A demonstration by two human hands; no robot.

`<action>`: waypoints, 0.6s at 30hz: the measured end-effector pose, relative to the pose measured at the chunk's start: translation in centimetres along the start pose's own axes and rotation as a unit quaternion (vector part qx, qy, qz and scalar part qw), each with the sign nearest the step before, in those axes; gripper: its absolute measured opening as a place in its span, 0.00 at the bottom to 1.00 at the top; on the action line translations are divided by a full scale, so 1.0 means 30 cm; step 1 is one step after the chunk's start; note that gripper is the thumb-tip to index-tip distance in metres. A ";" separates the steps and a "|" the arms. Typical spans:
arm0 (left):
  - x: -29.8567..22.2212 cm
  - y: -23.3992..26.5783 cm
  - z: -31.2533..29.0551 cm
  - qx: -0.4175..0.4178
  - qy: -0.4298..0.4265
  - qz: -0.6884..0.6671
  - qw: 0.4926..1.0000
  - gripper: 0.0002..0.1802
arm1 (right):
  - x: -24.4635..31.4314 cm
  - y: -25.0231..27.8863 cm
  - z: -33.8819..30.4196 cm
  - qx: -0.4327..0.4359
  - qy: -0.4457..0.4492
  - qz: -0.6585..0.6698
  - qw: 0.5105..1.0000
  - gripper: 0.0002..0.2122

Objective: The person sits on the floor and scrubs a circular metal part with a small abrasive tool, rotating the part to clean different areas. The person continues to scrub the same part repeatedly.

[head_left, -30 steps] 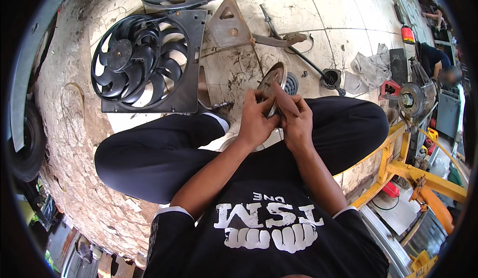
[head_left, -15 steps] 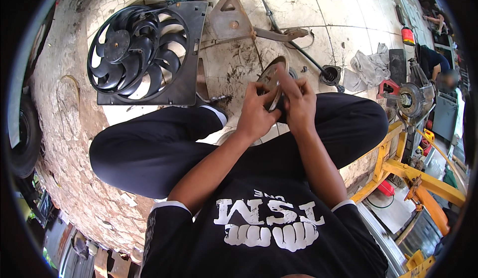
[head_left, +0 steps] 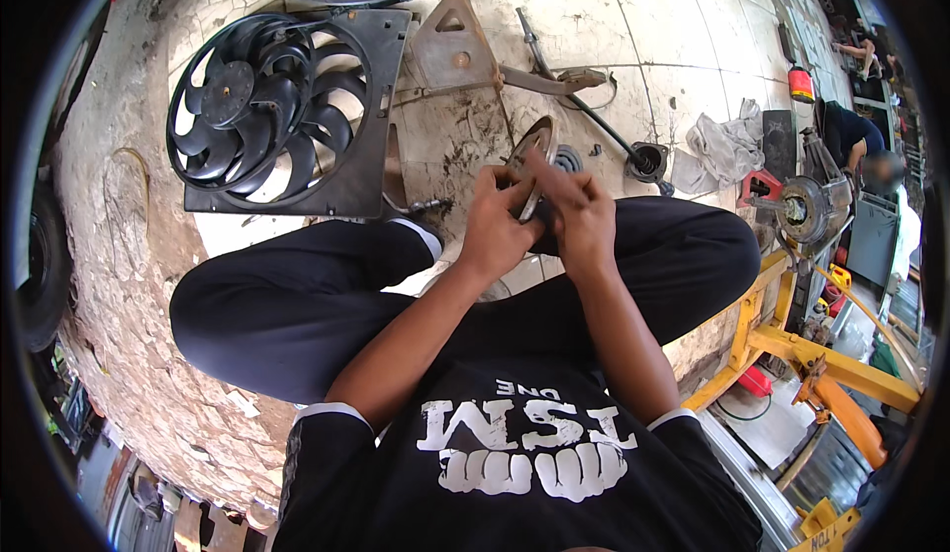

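Note:
A round metal disc with a brownish worn rim (head_left: pixel 538 139) is held up on edge, tilted, above my crossed legs. My left hand (head_left: pixel 495 221) is closed on its near left side, with thumb and fingers at the rim. Against the disc's right side lies my right hand (head_left: pixel 584 224), its fingers curled and partly blurred over the face. Whether anything small sits between those fingers is hidden. Just beyond, a grey ringed round part (head_left: pixel 568 158) shows on the tiled floor.
A black radiator fan in its square shroud (head_left: pixel 386 117) lies at the left. Ahead are a rusty triangular metal plate (head_left: pixel 460 57) and a long shaft (head_left: pixel 594 97). Right of these are a grey rag (head_left: pixel 722 146), a yellow steel frame (head_left: pixel 841 366) and another person (head_left: pixel 853 137).
The right hand's fingers have shifted slightly across the disc, which stays in both hands. The whole view has moved a little; the floor parts lie as before.

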State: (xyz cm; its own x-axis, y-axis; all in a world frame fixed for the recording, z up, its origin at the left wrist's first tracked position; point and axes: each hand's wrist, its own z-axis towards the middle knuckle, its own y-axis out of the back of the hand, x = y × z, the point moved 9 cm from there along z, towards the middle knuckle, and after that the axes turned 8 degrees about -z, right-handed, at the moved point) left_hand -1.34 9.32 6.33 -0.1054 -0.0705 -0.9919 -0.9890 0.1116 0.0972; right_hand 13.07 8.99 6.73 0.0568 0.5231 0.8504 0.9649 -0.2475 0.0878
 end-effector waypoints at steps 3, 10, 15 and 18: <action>-0.005 -0.017 -0.018 0.006 -0.001 0.005 1.000 0.25 | 0.023 0.009 0.067 -0.039 0.049 0.037 0.997 0.13; -0.007 -0.010 -0.011 0.010 -0.009 -0.005 1.000 0.24 | 0.035 -0.003 0.063 -0.030 0.057 -0.006 0.998 0.13; 0.009 -0.012 -0.023 0.019 0.025 -0.044 0.999 0.25 | -0.003 0.003 -0.007 -0.039 0.016 -0.030 0.999 0.12; 0.003 -0.022 -0.005 0.022 0.009 -0.025 0.999 0.26 | 0.001 0.028 0.033 -0.034 0.035 -0.016 0.999 0.09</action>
State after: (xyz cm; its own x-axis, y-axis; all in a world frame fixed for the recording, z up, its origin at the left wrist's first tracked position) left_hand -0.70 9.08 6.18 -0.0574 -0.0944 -0.9939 -0.9876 0.1513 0.0427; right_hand 14.13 9.61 6.31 0.0053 0.4735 0.8808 0.9462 -0.2874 0.1488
